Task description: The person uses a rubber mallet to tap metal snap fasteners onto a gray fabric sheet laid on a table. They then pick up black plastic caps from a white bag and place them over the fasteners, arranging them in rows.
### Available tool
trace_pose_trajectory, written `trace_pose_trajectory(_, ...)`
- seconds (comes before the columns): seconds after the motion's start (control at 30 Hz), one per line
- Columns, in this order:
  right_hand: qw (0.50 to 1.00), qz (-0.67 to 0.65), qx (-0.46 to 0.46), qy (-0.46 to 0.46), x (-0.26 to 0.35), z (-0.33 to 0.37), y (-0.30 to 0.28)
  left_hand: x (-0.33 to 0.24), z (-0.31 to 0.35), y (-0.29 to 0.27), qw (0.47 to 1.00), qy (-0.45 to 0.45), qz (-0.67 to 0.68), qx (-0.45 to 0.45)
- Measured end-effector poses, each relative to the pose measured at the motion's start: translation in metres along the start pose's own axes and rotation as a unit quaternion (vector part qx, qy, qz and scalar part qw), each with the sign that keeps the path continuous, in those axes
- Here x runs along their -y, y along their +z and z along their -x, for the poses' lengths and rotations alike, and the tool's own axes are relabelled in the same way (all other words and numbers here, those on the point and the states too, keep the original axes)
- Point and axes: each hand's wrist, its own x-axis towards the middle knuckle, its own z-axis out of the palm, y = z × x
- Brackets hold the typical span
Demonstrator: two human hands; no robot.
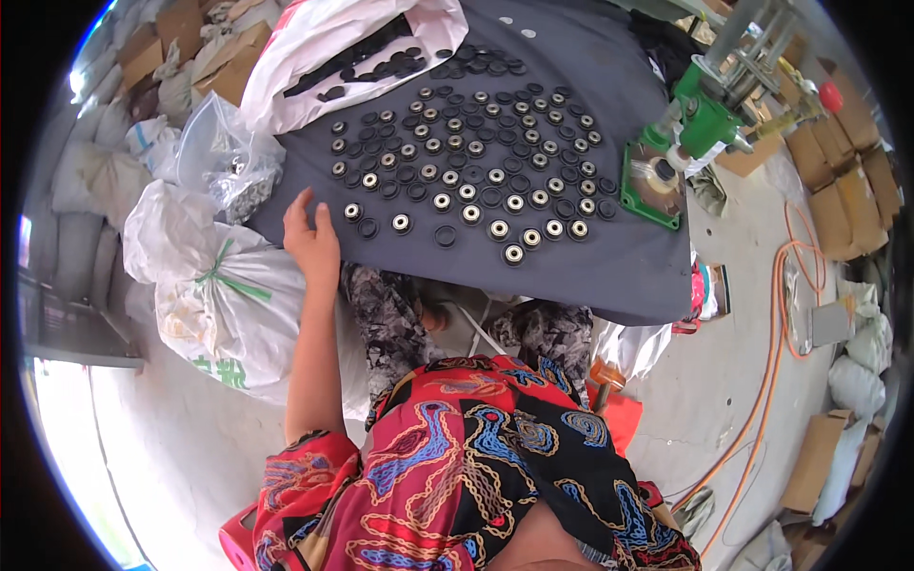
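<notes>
My left hand (311, 238) rests at the left front edge of the cloth-covered table (609, 276). Its fingers are spread and hold nothing. Just right of it lie black rings (445, 235) and small metal bearings (400, 223), spread over the dark cloth. Many of the bearings appear to sit inside black rings. My right hand does not show. At the table's right end stands a green hand press (657, 181) with a red knob (830, 95). A white bag (276, 95) at the far left lies open with more black rings inside.
A clear plastic bag (224, 157) of small metal parts leans at the table's left edge. Below it stands a white sack (228, 305) tied with green string. Cardboard boxes (843, 190) are stacked at right, and an orange hose (776, 352) runs across the floor.
</notes>
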Motion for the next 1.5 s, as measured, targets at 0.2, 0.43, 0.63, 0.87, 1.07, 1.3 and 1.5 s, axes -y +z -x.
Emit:
trace_pose_trajectory(0.2,0.995,0.008,0.013,-0.098,0.018,0.004,-0.060,-0.028,0.035,-0.041,0.994,-0.010,-0.016,0.111)
trace_pose_trajectory(0.43,0.948,-0.245,-0.135,-0.151,0.068,-0.053,-0.154,-0.055,0.032,-0.021,0.960,0.174,-0.113,0.187)
trace_pose_trajectory(0.63,0.828,-0.389,-0.314,-0.254,0.173,-0.017,-0.321,-0.054,0.033,-0.022,0.937,0.196,-0.180,0.225)
trace_pose_trajectory(0.87,0.803,-0.312,-0.410,-0.299,0.215,-0.051,-0.399,-0.054,0.023,-0.016,0.924,0.194,-0.171,0.280)
trace_pose_trajectory(1.07,0.795,-0.494,-0.267,-0.230,0.227,-0.127,-0.380,-0.060,0.007,-0.017,0.894,0.192,-0.188,0.359)
trace_pose_trajectory(1.3,0.789,-0.515,-0.238,-0.237,0.217,-0.138,-0.369,-0.055,0.001,-0.019,0.907,0.194,-0.140,0.345)
trace_pose_trajectory(1.5,0.789,-0.517,-0.234,-0.236,0.227,-0.127,-0.372,-0.058,0.010,-0.020,0.962,0.095,0.006,0.257)
